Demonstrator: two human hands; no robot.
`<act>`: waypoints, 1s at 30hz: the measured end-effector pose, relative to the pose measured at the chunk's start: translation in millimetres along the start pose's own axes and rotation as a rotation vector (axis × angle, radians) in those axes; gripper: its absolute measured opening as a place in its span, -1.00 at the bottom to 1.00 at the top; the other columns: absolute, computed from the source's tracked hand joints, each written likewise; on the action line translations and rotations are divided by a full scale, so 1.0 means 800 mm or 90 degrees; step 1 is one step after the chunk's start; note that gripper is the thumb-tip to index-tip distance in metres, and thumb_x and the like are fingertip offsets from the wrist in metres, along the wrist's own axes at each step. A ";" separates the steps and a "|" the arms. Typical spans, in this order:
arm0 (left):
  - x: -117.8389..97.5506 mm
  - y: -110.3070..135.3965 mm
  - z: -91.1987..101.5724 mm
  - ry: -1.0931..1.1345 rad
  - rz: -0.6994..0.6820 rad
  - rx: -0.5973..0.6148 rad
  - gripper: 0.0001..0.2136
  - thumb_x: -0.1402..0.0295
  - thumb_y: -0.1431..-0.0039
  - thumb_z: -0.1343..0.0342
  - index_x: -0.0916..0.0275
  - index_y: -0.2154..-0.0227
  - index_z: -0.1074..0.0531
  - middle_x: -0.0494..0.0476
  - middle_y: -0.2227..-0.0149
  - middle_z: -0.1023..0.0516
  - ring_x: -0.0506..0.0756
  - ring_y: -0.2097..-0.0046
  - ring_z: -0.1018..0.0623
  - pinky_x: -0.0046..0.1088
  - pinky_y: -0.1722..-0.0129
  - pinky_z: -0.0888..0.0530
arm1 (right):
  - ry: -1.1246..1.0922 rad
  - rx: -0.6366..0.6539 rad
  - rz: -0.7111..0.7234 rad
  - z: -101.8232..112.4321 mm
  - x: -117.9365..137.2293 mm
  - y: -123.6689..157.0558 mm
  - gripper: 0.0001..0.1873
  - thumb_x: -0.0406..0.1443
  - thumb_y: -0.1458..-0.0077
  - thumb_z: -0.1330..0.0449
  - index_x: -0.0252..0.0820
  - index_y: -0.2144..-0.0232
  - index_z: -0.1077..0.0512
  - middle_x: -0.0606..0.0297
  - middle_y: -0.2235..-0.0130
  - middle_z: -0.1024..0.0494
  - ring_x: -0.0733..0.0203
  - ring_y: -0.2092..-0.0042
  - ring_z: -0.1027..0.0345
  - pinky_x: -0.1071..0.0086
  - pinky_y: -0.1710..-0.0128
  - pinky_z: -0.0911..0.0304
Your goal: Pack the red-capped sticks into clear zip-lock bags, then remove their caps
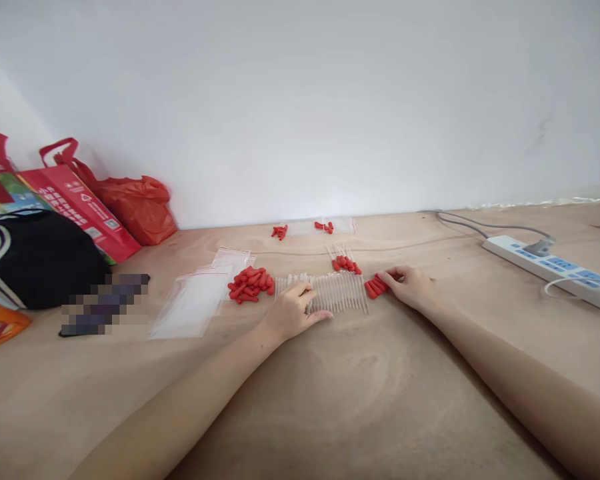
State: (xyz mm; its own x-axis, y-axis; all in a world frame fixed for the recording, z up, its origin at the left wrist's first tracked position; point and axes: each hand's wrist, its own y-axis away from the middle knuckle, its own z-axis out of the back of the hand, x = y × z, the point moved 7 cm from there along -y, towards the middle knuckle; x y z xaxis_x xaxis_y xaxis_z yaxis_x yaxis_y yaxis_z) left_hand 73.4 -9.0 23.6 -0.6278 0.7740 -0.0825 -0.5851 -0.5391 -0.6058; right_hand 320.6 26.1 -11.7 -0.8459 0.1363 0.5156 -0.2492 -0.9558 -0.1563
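A row of clear glass dropper tubes (337, 293) lies side by side on the wooden table. Over the left part of that row rests my left hand (295, 310), thumb stretched away from the loosely bent fingers, no object seen in its grip. My right hand (410, 285) is at the row's right end, its fingertips closed on one of several red rubber bulbs (373, 288); the fingers partly hide it. Just behind the row, several tubes with red bulbs on them (347, 265) lie together. A heap of loose red bulbs (251, 285) sits left of the tubes.
Clear zip bags (190, 303) lie left of the heap. Bags with tubes and red bulbs (303, 229) are near the wall. A power strip (555, 263) with cables is at right. A black bag (40, 257), red carrier bags (140, 207) and an orange packet (0, 323) stand left.
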 end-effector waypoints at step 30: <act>0.018 0.015 0.020 -0.066 0.015 0.091 -0.68 0.15 -0.09 0.01 0.19 0.16 -0.41 0.23 0.05 -0.40 0.21 -0.01 -0.30 -0.11 0.02 -0.10 | 0.062 0.151 -0.065 -0.029 0.065 -0.044 -0.74 -0.10 0.13 -0.11 -0.15 0.59 -0.45 0.24 0.58 -0.48 0.14 0.41 -0.37 0.33 0.36 -0.13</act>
State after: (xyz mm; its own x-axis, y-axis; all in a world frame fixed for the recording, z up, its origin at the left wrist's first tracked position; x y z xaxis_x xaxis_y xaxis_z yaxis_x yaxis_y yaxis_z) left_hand 49.3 -9.7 28.0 -0.6871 0.7265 -0.0089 -0.6325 -0.6041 -0.4848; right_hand 274.5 72.8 1.1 -0.8662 0.2490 0.4332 -0.2283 -0.9684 0.1002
